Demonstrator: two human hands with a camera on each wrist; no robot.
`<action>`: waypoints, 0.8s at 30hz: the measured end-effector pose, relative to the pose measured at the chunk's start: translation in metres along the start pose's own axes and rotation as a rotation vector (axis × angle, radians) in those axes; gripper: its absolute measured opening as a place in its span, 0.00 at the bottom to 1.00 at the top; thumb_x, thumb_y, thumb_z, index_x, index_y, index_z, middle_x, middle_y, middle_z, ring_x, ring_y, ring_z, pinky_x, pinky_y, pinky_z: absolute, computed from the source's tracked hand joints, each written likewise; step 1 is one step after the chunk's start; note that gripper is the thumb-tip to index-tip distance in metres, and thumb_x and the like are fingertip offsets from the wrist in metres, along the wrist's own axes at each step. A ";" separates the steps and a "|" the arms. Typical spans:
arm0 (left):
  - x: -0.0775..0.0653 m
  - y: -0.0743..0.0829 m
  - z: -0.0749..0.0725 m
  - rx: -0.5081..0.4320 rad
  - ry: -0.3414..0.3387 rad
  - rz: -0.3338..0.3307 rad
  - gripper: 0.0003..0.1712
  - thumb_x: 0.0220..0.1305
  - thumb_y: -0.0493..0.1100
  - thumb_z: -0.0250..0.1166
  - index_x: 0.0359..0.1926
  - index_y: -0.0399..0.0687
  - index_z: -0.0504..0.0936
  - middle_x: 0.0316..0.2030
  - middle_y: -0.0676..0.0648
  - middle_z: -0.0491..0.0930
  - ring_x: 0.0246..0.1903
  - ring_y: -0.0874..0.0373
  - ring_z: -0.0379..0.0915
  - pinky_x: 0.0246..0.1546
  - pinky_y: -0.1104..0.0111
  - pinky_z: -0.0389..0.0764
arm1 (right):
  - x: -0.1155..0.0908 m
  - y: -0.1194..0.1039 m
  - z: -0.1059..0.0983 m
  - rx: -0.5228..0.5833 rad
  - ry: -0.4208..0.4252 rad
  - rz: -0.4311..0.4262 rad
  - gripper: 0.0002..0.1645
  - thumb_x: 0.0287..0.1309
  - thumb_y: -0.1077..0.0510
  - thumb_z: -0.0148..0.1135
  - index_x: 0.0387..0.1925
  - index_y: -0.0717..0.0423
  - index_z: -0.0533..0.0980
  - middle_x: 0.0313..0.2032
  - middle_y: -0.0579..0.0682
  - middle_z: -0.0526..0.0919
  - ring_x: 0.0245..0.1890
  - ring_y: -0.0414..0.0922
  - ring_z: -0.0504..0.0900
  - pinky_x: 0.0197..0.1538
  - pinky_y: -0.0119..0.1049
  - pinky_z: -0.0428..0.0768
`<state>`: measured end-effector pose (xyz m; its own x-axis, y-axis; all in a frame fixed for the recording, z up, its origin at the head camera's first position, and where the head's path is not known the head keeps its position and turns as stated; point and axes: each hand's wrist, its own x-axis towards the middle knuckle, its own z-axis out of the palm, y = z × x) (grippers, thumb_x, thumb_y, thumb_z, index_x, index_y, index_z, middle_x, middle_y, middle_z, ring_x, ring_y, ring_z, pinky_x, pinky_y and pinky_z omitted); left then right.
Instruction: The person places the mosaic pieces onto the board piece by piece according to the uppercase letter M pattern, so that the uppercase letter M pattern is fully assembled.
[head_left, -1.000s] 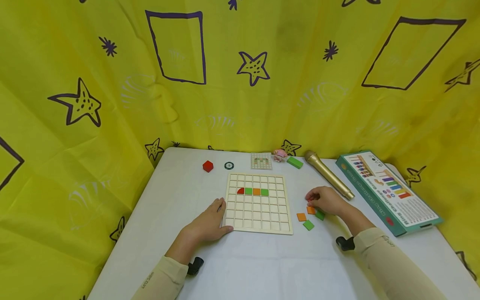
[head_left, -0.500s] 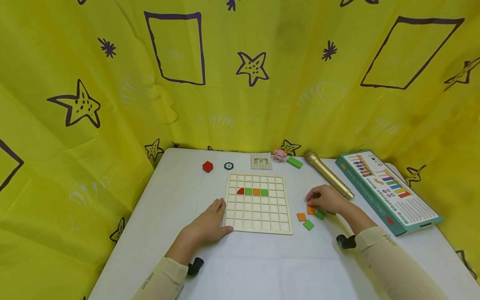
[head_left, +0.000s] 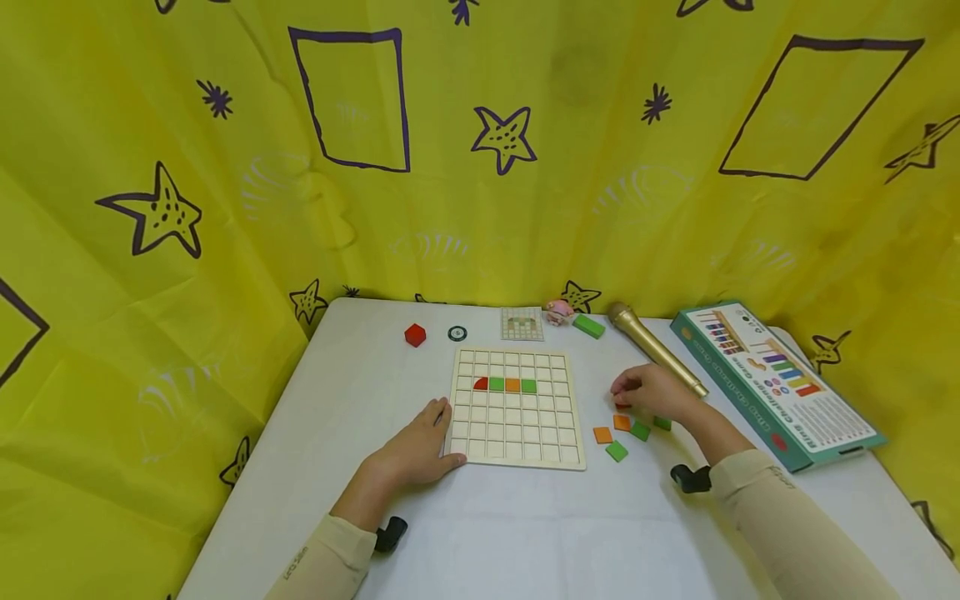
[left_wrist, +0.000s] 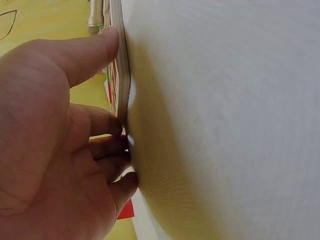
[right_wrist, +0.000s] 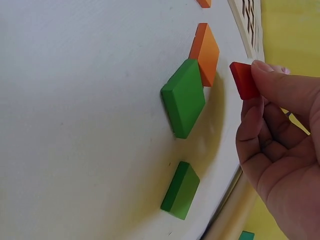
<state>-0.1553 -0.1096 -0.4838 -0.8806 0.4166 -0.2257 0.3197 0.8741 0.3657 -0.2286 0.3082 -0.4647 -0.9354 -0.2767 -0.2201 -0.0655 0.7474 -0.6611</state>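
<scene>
My left hand (head_left: 415,447) rests along the left edge of a wooden grid board (head_left: 517,434), its thumb at the near corner. In the left wrist view the thumb (left_wrist: 95,50) lies over the board's side and the fingertips meet the tabletop. My right hand (head_left: 658,392) pinches a small red tile (right_wrist: 244,81) between thumb and fingertips, just above the table to the right of the board. Below it lie an orange tile (right_wrist: 206,55), a green tile (right_wrist: 186,97) and another green tile (right_wrist: 181,191). One row of the board holds a red quarter-round tile (head_left: 482,384), two green squares and an orange square.
Nearer me lie another orange tile (head_left: 603,435) and a green tile (head_left: 617,451). Behind the board are a red hexagonal block (head_left: 415,335), a round chip (head_left: 457,333), a pattern card (head_left: 522,323), a pink figurine (head_left: 558,312) and a green block (head_left: 588,326). A gold microphone (head_left: 656,348) and game box (head_left: 776,383) stand right.
My right hand has risen slightly away from the loose tiles with the red tile, uncovering more of the orange and green ones. The left hand stays at the board.
</scene>
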 end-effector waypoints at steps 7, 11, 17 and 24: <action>-0.001 0.000 -0.001 0.003 0.000 -0.002 0.52 0.67 0.60 0.64 0.77 0.32 0.52 0.77 0.36 0.48 0.76 0.43 0.44 0.73 0.54 0.57 | 0.006 -0.004 0.000 0.005 0.035 -0.031 0.06 0.64 0.62 0.66 0.41 0.61 0.83 0.35 0.48 0.85 0.37 0.46 0.79 0.46 0.42 0.79; -0.001 0.000 -0.001 -0.005 0.000 -0.003 0.53 0.68 0.60 0.64 0.77 0.32 0.52 0.77 0.36 0.48 0.76 0.43 0.44 0.73 0.54 0.57 | 0.010 -0.008 0.002 -0.008 0.053 -0.050 0.06 0.63 0.62 0.66 0.41 0.59 0.84 0.36 0.48 0.85 0.38 0.46 0.78 0.46 0.41 0.78; -0.001 0.000 0.000 0.000 0.004 0.001 0.52 0.68 0.60 0.64 0.77 0.32 0.52 0.77 0.36 0.48 0.76 0.43 0.44 0.73 0.55 0.57 | 0.015 -0.014 0.004 0.012 0.049 -0.070 0.07 0.64 0.64 0.64 0.42 0.61 0.83 0.37 0.50 0.85 0.39 0.48 0.78 0.48 0.43 0.79; 0.000 0.000 0.000 -0.001 -0.002 0.001 0.52 0.68 0.61 0.63 0.77 0.33 0.52 0.78 0.37 0.48 0.77 0.43 0.43 0.73 0.55 0.56 | 0.022 -0.019 0.006 -0.019 0.054 -0.056 0.06 0.65 0.62 0.64 0.43 0.57 0.84 0.38 0.49 0.84 0.40 0.48 0.78 0.50 0.44 0.78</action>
<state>-0.1552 -0.1100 -0.4839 -0.8798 0.4175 -0.2273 0.3197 0.8735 0.3671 -0.2462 0.2845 -0.4613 -0.9475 -0.2856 -0.1438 -0.1242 0.7430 -0.6576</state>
